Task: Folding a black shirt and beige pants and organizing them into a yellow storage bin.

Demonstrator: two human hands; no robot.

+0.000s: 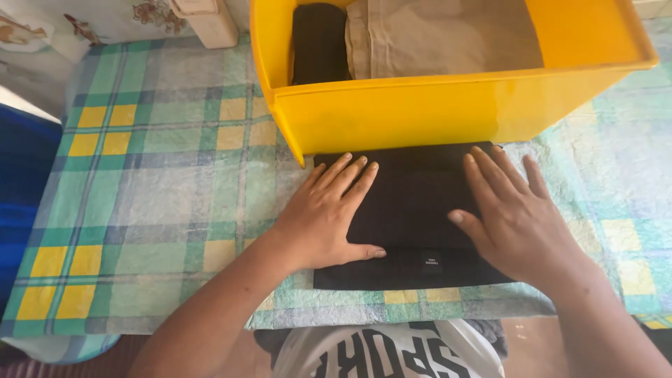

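Note:
A folded black garment (413, 210) with a small sewn label lies flat on the checked bedspread (161, 189), just in front of a yellow plastic box (420, 112). My left hand (325, 217) presses palm down on the garment's left edge, fingers spread. My right hand (511, 210) lies flat on its right side, fingers apart. Neither hand grips anything. Inside the box stand a dark folded cloth (318, 42) at the left and a beige folded cloth (441, 35) beside it.
The bedspread in green, yellow and grey checks covers the surface and ends near my body. A cream plastic object (206, 21) sits at the far edge, left of the box. A blue surface (21, 182) borders the left side.

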